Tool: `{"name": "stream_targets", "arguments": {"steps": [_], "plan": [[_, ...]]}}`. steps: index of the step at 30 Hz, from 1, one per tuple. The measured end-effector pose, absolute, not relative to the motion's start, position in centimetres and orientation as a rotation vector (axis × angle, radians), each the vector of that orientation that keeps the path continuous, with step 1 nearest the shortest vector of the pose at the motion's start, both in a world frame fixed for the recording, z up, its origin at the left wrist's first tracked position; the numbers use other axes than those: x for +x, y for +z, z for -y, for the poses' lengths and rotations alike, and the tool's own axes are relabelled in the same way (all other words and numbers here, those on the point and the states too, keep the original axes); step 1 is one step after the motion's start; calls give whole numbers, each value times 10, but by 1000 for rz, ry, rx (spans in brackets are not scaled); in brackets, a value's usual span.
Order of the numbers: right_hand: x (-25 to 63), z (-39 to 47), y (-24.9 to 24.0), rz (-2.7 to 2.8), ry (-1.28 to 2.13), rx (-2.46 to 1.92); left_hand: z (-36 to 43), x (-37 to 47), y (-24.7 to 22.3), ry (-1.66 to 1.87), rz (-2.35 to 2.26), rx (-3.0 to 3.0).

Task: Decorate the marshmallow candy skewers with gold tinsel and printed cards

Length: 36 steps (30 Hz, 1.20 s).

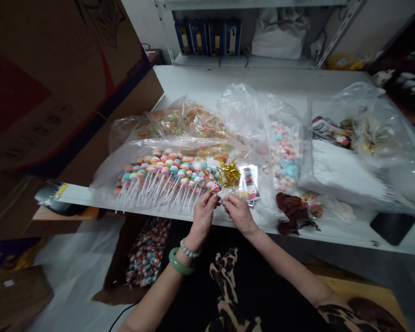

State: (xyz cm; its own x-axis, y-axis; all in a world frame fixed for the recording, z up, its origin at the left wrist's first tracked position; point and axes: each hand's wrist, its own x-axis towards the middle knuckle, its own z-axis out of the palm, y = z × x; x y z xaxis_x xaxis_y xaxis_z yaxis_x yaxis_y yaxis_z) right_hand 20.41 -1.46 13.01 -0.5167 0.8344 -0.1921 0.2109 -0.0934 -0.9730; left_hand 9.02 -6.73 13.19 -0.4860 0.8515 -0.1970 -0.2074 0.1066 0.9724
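White bench (193, 80). Floor: open carton (114, 272), wrapped sweets (147, 253) inside. On bench: clear bag (122, 129) of orange-green candies (200, 122), stacked-candy lollipops (166, 163) in front. Left hand (204, 212): fingers pinched closed on small colourful tag (215, 187), right of lollipops. Right hand (238, 213): fingertips just beside; hold and gap unclear.

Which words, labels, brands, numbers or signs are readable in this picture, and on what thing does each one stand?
None can be read.
Large carton: printed characters, too blurred.
Blue boxes: any print too small.
Card: any print too small.
Small carton: white label, too blurred.
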Motion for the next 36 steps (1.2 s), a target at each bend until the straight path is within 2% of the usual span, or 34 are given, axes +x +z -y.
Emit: {"name": "stream_targets", "arguments": {"steps": [4,10,13,17,24,29,32,36], "plan": [[212,17,132,1561,1945,-1097,68,82,137,1621,-1560,585],[225,14,138,1425,2084,-1091,70,80,145,1532,-1641,792],[229,12,140,1517,2051,-1092,72,79,145,1497,-1946,1024],[230,12,139,1752,1799,-1025,73,78,141,1353,-2240,1393],[231,14,132,1802,1654,-1104,75,78,148,1467,-1916,1264],[216,16,135,1795,1494,-1168,87,97,138,1377,-1943,1436],[207,12,134,1609,1692,-1191,94,106,129,1334,-1938,1448],[207,9,128,1334,1893,-1256,91,102,130,1424,-1875,998]]}}
